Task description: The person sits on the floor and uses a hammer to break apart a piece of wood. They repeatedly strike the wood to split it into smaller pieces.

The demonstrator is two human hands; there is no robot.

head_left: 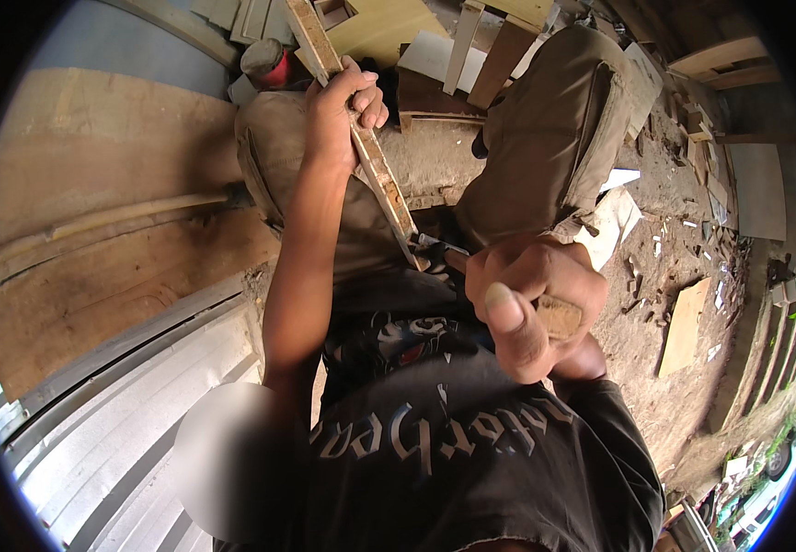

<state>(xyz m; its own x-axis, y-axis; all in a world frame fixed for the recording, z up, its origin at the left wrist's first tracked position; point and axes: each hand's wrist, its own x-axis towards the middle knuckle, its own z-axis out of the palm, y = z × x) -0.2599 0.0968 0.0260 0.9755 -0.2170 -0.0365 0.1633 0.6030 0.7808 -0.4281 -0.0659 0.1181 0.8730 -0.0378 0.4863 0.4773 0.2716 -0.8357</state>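
Note:
My left hand (347,115) is closed around a long, narrow wooden strip (384,184). The strip slants across my lap, its lower end close to my belly, with brownish patches along its face. My right hand (540,294) grips a chisel (561,318); the butt of its wooden handle shows beside my thumb. Its metal blade points left, at the lower end of the strip. Whether the blade's edge touches the wood, I cannot tell.
A red tin (267,63) stands beyond my left knee. Cut boards (444,64) lie ahead between my knees. On the right, wood scraps and a loose plywood piece (686,327) litter the dirt floor. Large wooden panels (113,166) and corrugated metal (140,432) flank my left side.

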